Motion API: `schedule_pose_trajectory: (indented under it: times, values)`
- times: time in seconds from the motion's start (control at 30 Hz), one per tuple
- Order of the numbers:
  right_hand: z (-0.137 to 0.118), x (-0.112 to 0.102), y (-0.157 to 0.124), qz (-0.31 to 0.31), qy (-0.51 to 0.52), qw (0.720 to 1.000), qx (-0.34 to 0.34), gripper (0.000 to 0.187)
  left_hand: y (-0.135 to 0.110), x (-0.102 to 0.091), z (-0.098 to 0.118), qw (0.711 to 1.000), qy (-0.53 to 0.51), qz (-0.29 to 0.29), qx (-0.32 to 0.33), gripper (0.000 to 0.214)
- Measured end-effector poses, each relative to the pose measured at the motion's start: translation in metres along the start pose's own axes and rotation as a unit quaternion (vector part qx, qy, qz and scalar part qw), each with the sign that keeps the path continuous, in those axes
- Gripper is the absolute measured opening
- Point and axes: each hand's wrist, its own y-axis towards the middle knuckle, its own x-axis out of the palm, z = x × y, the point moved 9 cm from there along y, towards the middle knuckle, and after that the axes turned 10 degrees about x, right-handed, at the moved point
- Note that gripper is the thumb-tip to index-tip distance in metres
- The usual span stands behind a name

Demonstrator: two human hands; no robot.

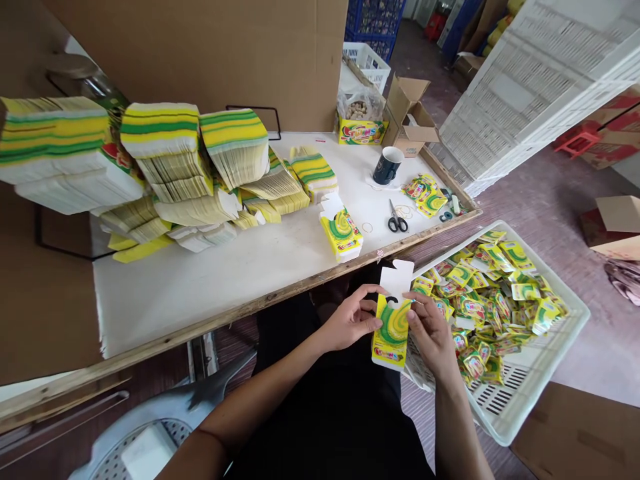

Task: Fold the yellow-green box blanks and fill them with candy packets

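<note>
Grip: L hand [350, 321] and R hand [431, 333] are both closed on 1 box [391, 331]. L thumb + fingertips pinch its upper left edge. R fingers curl round the right side, thumb on the front face. Neither hand is spread and no slack shows.

Position: box is held upright over the lap, below the table [225, 287] edge and just beside the near corner of the tray [543, 393]. Can't tell if box and tray touch.

Handling (judgement): thin printed card, v. light. Stiff along the folds, but panels prob. dent if squeezed mid-face. Glossy print may slip a little. Best hold looks like edges/corners w/ 2 hands. Flap [397, 279] looks too floppy to carry by.

Look: small carton, yellow w/ green swirl, red logo near the bottom, print too small to read. Flap is plain white, stands open at the top, notched outline.

Around:
- Tray is white slotted plastic, heaped w/ sachets [500, 293] in the same yellow/green.
- On the table: 2nd box [341, 235] w/ flap up, scissors [397, 220], rubber bands [368, 227] and a dark mug [387, 165].
- Several tall leaning stacks [165, 153] of flat cartons sit at left.
- Cardboard sheet [200, 53] stands behind the stacks.
</note>
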Motion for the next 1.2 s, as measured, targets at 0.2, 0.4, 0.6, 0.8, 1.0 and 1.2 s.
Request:
schedule_pose_trajectory:
  times: [0.2, 0.4, 0.6, 0.8, 1.0, 1.2]
  values:
    - [0.002, -0.003, 0.002, -0.015, 0.057, 0.998, -0.002, 0.018, -0.004, 0.008, -0.005, 0.999, -0.006, -0.030, -0.028, 0.054]
    - [0.001, -0.009, 0.003, 0.048, 0.130, 0.990, -0.012, 0.024, -0.006, 0.010, -0.007, 0.998, -0.038, -0.014, -0.040, 0.088]
    - [-0.016, -0.011, 0.000, 0.041, 0.038, 0.995, -0.085, 0.021, -0.004, 0.002, -0.004, 0.999, 0.048, -0.014, 0.005, 0.059]
    - [-0.006, -0.002, 0.005, -0.015, -0.022, 0.999, 0.018, 0.040, -0.006, 0.001, 0.010, 0.978, 0.189, -0.010, 0.086, 0.046]
    - [0.000, 0.003, 0.004, -0.007, -0.058, 0.996, 0.062, 0.038, -0.006, 0.004, -0.004, 0.988, 0.153, -0.023, 0.021, 0.054]
    - [0.000, 0.004, 0.000, -0.005, -0.084, 0.995, 0.059, 0.042, -0.003, 0.001, -0.003, 0.998, 0.060, 0.021, -0.016, 0.063]
